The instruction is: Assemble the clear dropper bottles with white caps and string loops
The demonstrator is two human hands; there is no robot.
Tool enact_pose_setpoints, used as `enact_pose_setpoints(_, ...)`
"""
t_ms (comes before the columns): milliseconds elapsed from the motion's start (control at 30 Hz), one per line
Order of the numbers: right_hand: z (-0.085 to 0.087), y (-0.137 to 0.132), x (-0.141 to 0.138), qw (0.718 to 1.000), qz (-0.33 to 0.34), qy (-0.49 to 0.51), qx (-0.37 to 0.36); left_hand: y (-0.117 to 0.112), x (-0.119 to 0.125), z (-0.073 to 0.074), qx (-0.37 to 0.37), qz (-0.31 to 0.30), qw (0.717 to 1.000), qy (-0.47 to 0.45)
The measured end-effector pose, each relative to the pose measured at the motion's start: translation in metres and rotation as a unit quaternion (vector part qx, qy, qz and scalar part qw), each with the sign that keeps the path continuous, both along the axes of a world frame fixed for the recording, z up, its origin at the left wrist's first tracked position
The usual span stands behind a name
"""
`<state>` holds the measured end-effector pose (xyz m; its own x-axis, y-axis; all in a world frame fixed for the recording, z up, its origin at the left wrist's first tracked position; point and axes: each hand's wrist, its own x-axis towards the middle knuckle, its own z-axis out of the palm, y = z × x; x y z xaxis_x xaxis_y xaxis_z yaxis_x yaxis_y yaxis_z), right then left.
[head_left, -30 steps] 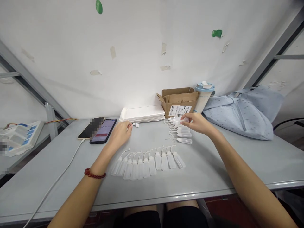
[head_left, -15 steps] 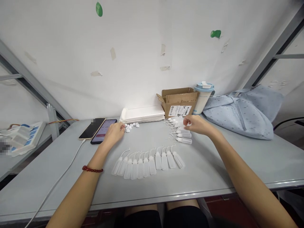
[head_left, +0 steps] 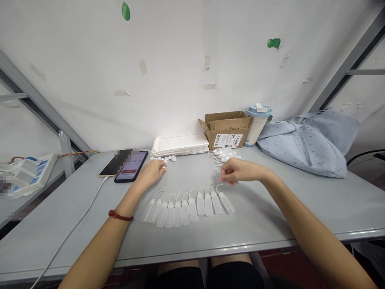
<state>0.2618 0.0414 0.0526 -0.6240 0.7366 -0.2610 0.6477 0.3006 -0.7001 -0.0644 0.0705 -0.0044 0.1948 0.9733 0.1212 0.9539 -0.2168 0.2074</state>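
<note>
A row of several small translucent squeeze bottles [head_left: 186, 206] with thin curved nozzles lies on the grey table [head_left: 270, 216]. A second stack of the same bottles [head_left: 224, 154] lies farther back, partly hidden by my right hand [head_left: 239, 172]. That hand is closed in a pinch on one bottle just above the right end of the row. My left hand [head_left: 153, 172], with a red bead bracelet on its wrist, is curled with fingertips pinched on a small white cap. More small white caps [head_left: 165, 159] lie just beyond it.
Two phones [head_left: 124, 165] lie at the left, one on a white cable. A stack of white trays [head_left: 180, 144], a cardboard box [head_left: 227, 128], a lidded cup [head_left: 255, 124] and a blue bag [head_left: 303, 144] stand along the wall. A power strip [head_left: 27, 172] sits at far left.
My right hand has come from the back stack down toward the right end of the row, bringing a bottle. My left hand has drawn back slightly from the caps.
</note>
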Motion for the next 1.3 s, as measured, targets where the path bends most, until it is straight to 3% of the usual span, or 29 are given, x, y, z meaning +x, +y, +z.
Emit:
enact_pose_setpoints(167,0.0,-0.011,-0.007,0.981,0.076,-0.119,-0.133,-0.007,0.008,0.007,-0.015,0.007,1.0,-0.002)
enact_pose_setpoints(333,-0.007,-0.007,-0.013,0.97,0.057,-0.187,-0.142,-0.012,0.016,0.014,-0.01,0.006,1.0,-0.001)
enact_pose_setpoints(633,-0.012,-0.003,-0.013,0.971,0.069,-0.188,-0.13,-0.017,0.027,0.017,0.032,-0.013,0.997,-0.075)
enact_pose_setpoints(833,-0.008,-0.001,-0.01,0.996,0.002,-0.073,-0.059,-0.022,0.039,0.021,-0.021,-0.027,0.969,-0.245)
enact_pose_setpoints(1033,-0.018,-0.001,-0.023,0.993,-0.023,0.103,0.054,-0.037,0.059,0.029,-0.143,-0.077,0.891,-0.425)
enact_pose_setpoints(1167,-0.026,-0.007,-0.036,0.984,-0.029,0.169,0.042,-0.046,0.071,0.032,-0.167,-0.104,0.866,-0.46)
enact_pose_setpoints(1300,-0.029,-0.014,-0.045,0.984,-0.016,0.175,0.031,-0.05,0.075,0.032,-0.16,-0.107,0.853,-0.486)
